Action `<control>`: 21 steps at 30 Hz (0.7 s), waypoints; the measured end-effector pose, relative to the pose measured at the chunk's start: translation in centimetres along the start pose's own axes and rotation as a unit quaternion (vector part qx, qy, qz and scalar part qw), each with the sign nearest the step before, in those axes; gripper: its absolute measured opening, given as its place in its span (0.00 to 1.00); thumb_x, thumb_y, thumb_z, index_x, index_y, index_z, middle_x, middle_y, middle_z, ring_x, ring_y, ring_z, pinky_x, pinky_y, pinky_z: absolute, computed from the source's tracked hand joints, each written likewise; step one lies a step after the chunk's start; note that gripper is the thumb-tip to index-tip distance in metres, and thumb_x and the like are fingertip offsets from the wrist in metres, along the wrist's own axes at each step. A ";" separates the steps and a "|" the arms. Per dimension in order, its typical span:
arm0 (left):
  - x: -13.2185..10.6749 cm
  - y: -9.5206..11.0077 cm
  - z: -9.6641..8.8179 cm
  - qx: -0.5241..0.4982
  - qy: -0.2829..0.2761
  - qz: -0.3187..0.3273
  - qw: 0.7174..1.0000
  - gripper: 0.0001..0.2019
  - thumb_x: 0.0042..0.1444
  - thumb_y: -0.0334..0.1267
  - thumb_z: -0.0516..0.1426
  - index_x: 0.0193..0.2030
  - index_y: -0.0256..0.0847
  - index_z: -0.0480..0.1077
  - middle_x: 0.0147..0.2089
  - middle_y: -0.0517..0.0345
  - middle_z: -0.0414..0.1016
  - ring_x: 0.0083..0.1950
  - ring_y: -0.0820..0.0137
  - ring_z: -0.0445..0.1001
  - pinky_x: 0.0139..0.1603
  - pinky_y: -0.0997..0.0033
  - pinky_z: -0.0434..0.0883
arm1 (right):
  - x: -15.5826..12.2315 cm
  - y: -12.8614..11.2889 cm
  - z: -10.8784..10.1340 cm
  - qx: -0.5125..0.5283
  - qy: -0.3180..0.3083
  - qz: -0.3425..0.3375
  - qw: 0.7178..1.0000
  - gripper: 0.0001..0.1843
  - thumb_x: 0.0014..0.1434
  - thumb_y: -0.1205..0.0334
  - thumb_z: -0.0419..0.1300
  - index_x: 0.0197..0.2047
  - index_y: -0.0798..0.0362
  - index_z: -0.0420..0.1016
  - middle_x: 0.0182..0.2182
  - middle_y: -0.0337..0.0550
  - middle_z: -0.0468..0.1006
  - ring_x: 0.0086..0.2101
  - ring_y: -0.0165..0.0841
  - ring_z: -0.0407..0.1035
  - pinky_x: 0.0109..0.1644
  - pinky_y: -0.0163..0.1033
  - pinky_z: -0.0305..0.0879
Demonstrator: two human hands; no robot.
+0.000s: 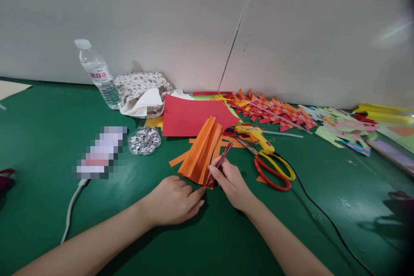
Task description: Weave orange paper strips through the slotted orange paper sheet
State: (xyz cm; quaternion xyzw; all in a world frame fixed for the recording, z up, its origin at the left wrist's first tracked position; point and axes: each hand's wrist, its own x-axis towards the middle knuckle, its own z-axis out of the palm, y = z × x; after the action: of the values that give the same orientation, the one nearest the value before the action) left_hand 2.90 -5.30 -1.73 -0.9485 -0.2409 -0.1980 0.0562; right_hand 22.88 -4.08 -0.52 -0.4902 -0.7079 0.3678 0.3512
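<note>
A sheet of orange paper, slit or folded into long narrow strips, lies on the green table in front of me. My left hand is at its near edge, with most fingers curled and the index fingertip pressing the paper's corner. Between the fingers and thumb of my right hand is a slim purple pen, tilted, its lower end over the strips at the right side. Whether its tip touches the paper is hidden. Loose orange strips lie beside and beneath the sheet.
Right of the paper lie scissors with red and yellow handles and a yellow glue gun with a black cord. Behind are red paper and woven paper fish. Leftward stand a box of googly eyes, a phone and a water bottle.
</note>
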 end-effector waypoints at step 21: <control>-0.2 0.0 0.1 0.023 0.020 -0.006 1.000 0.10 0.61 0.37 0.50 0.44 0.38 0.69 0.20 0.62 0.69 0.20 0.70 0.69 0.22 0.73 0.63 | -0.6 0.0 -0.2 0.039 0.125 -0.012 0.991 0.10 0.65 0.55 0.49 0.34 0.50 0.62 0.22 0.34 0.66 0.21 0.29 0.61 0.26 0.34 0.58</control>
State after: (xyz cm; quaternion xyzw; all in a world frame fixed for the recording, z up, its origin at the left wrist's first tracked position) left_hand 2.74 -5.36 -1.90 -0.9415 -0.2498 -0.2111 0.0818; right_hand 23.22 -4.66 -0.51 -0.5103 -0.6491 0.3264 0.4601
